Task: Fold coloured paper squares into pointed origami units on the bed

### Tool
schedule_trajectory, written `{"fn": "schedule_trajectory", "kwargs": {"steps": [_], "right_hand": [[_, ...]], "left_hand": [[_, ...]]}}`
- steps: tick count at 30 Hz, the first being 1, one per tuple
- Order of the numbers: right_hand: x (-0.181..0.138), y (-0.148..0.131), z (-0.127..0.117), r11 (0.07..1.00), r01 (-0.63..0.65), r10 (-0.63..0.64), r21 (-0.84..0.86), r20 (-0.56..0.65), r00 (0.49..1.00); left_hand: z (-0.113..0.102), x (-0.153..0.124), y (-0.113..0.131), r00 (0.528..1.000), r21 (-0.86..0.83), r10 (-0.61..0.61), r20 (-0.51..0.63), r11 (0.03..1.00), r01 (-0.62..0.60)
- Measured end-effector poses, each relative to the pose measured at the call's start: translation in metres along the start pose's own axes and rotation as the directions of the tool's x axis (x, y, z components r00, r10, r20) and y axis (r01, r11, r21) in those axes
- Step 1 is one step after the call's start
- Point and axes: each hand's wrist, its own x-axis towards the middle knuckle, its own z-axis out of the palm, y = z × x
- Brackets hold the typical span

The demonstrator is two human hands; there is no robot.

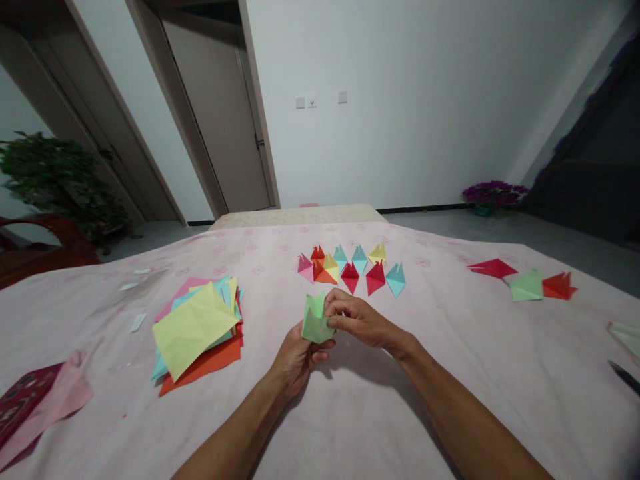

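A partly folded piece of light green origami paper (316, 324) is held above the table between both hands. From below and the left, my left hand (296, 360) grips its lower edge, thumb and fingers closed on it. At the paper's right side my right hand (357, 319) pinches the edge with its fingertips. Just beyond the hands stand several folded paper cranes (375, 277) in red, blue, yellow, orange and pink. A loose stack of coloured paper sheets (196, 328) lies to the left, a yellow one on top.
A pink patterned cloth (425, 400) covers the table. On the right lie folded red, green and orange pieces, including an orange one (559, 286), and a dark pointed object (624, 377). A dark red packet (27, 400) with pink material rests at the left edge.
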Motion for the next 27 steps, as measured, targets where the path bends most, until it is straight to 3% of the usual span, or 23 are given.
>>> {"fn": "schedule_trajectory", "kwargs": {"steps": [5,9,11,19,27], "right_hand": [[0.003,0.003,0.010,0.989,0.043,-0.053,-0.138,-0.064,0.997],[0.002,0.006,0.026,0.978,0.014,-0.084,-0.207,-0.334,0.939],[0.001,0.008,0.033,0.968,0.010,-0.114,-0.251,-0.403,0.908],[-0.007,0.007,0.049,0.919,0.121,-0.297,-0.375,-0.455,0.840],[-0.008,0.015,0.058,0.928,0.070,-0.265,-0.367,-0.516,0.814]], "left_hand": [[0.000,-0.001,-0.004,0.998,0.020,0.055,-0.024,0.998,-0.054],[0.000,0.000,-0.007,0.989,-0.003,0.118,-0.088,0.993,-0.118],[0.001,0.000,-0.007,0.983,-0.018,0.150,-0.106,0.988,-0.153],[0.006,-0.001,-0.003,0.945,-0.078,0.285,-0.161,0.951,-0.300],[0.009,-0.004,-0.002,0.915,-0.019,0.372,-0.159,0.925,-0.379]]}}
